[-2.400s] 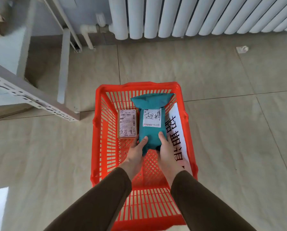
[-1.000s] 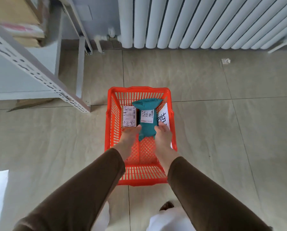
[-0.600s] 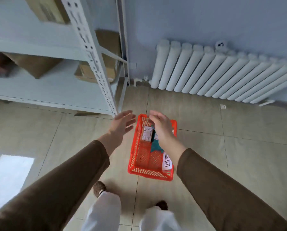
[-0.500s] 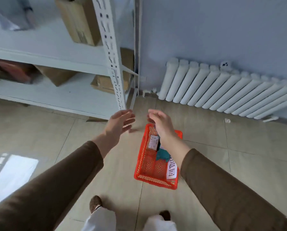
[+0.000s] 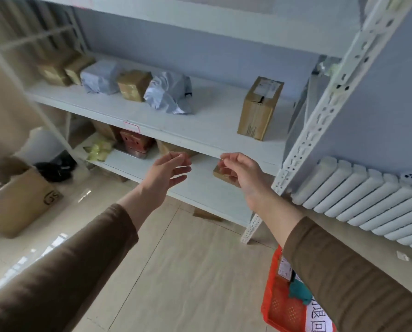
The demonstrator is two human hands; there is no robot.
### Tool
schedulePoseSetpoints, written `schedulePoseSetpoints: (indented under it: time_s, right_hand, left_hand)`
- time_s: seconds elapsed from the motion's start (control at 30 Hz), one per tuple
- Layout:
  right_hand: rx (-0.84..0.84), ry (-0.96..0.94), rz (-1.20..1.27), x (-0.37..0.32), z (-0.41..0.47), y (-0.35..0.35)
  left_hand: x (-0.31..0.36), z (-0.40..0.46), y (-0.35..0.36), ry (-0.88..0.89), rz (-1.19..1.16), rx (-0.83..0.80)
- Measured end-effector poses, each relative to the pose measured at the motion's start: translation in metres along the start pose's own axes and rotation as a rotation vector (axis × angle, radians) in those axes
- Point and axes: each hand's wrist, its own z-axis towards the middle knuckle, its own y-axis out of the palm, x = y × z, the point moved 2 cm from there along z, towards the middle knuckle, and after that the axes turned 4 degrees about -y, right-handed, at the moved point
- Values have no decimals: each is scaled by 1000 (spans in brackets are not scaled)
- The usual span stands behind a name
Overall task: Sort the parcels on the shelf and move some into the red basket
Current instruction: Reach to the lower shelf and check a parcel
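Below the middle board of the shelf (image 5: 200,130) both hands are raised, empty. Left hand (image 5: 166,174) open, fingers spread loosely, palm turned right, in front of the shelf's lower board and touching nothing. Right hand (image 5: 242,174) also holds nothing, fingers half curled, thumb and forefinger close together near the front edge of the middle board; contact with that edge is hard to judge in the blur. Just behind the right hand a small brown box (image 5: 220,172) lies on the lower board.

On the shelf's middle board: a tall box (image 5: 260,109) upright near the right post, well apart from a crumpled grey bag (image 5: 169,92) at the centre. Left of the bag a small carton (image 5: 133,85), then a grey wrapped parcel (image 5: 99,80), then two more brown cartons (image 5: 61,69) at the far left.

On the shelf's lower board, left part: a red box (image 5: 134,142) and a yellowish packet (image 5: 99,149).

Red basket (image 5: 279,305) sits on the floor below and right of the shelf, partly hidden by the right sleeve, with a teal parcel (image 5: 298,293) inside.
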Motion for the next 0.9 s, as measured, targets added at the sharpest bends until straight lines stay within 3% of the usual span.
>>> schedulePoseSetpoints:
  time_s: [0.33,0.63,0.9]
  right_hand:
    - [-80,-74,-28,-45,103,133]
    - [26,-50,-37,-73,280,194]
    - [79,37,-65,-83,364,216]
  left_hand:
    - [69,82,-130,60,-54,63]
    - [133,214,-184,27,-19,120]
    - [165,330,-202,-23,70,49]
